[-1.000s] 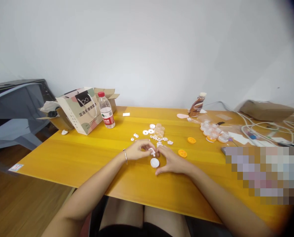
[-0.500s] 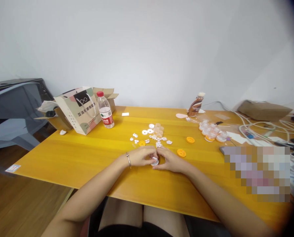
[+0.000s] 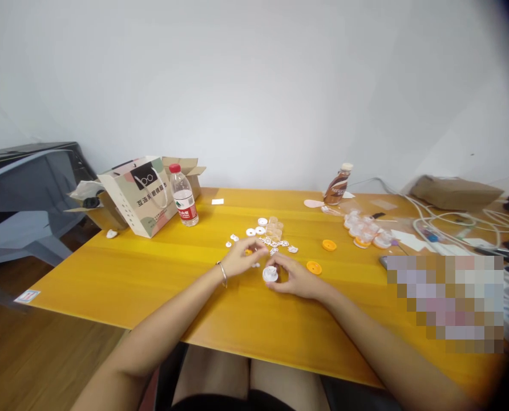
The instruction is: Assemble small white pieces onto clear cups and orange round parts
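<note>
At the centre of the frame the right hand [image 3: 296,278] pinches a small white disc [image 3: 270,274] just above the counter [image 3: 152,274], fingers closed on its rim. The left hand [image 3: 239,258] sits loosely curled just left of it, over scattered white bits [image 3: 275,244] — whether it holds one I cannot tell. The disc looks light, stiff plastic, smooth and easily flicked away — best gripped by the edge

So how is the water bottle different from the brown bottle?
The water bottle is clear with a red cap and red label; the brown bottle is dark with a pale cap. The water bottle stands beside the paper bag, the brown bottle farther right. Both stand on the yellow table.
</note>
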{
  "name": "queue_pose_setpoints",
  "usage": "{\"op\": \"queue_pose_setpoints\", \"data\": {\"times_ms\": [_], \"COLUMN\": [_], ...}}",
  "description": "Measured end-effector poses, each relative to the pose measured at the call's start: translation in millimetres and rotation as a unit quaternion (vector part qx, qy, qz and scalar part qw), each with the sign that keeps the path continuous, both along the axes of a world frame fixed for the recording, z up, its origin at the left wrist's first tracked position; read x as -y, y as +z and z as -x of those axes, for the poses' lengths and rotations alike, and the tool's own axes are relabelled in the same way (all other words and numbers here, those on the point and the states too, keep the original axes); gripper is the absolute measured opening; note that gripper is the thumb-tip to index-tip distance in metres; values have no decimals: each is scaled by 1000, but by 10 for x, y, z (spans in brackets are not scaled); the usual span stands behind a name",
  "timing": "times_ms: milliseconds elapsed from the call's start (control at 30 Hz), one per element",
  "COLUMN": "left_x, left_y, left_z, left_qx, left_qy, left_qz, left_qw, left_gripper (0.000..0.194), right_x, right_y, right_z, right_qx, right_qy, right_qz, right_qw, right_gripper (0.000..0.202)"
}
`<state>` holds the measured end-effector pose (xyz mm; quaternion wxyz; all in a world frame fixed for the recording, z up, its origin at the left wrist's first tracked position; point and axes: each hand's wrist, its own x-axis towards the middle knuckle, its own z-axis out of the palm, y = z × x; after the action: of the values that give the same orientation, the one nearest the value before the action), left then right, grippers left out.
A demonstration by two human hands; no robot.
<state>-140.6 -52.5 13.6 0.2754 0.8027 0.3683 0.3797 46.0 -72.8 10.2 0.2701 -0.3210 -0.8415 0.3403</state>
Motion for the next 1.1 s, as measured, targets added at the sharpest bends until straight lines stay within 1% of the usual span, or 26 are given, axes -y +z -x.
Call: {"op": "queue_pose_setpoints", "data": {"times_ms": [33, 67, 100, 200, 267, 333, 433, 500, 600, 667, 733, 800, 900, 1000, 1100], "left_x": [-91, -193, -300, -596, -730, -804, -830, -797, -648, -470, -258, -61, 113, 144, 130], "left_y": [-4, -10, -18, -72, -130, -184, -217, -197, -131, -83, -43, -17, -14, -49, -90], "left_z": [-19, -44, -74, -199, -297, -383, -439, -411, -287, -176, -76, -12, -6, -64, -105], "left_qx": [9, 2, -15, -74, -93, -94, -83, -45, 86, 169, 220, 229, 201, 145, 116], "left_qy": [58, 96, 112, 119, 149, 170, 185, 202, 211, 173, 106, 69, 61, 45, 45], "left_qz": [-16, -31, -44, -84, -73, -61, -56, -57, -26, 24, 59, 75, 56, 24, 26], "left_qw": [998, 995, 993, 986, 982, 979, 978, 977, 973, 970, 968, 968, 976, 988, 992], "left_gripper": [18, 18, 19, 26, 27, 26, 25, 26, 33, 37, 34, 33, 33, 31, 29], "right_x": [1, 3, 6, 13, 15, 11, -9, -40, -114, -164, -197, -204, -179, -145, -124], "right_y": [5, 9, 12, 15, 11, 1, -33, -69, -137, -175, -193, -185, -141, -90, -63], "right_z": [-4, -5, -4, 7, 10, 8, 1, -2, 1, 9, 21, 35, 52, 52, 37], "right_qx": [-10, -21, -32, -56, -61, -67, -87, -96, -110, -131, -146, -143, -120, -100, -75], "right_qy": [-4, -5, -5, 6, 5, -2, -14, -20, -39, -60, -80, -88, -80, -75, -85], "right_qz": [15, 33, 53, 97, 111, 119, 122, 125, 138, 152, 165, 172, 172, 145, 81], "right_qw": [1000, 999, 998, 994, 992, 991, 989, 987, 984, 978, 972, 971, 974, 981, 990], "right_gripper": [19, 19, 18, 18, 19, 20, 22, 24, 28, 32, 34, 34, 33, 31, 30]}}
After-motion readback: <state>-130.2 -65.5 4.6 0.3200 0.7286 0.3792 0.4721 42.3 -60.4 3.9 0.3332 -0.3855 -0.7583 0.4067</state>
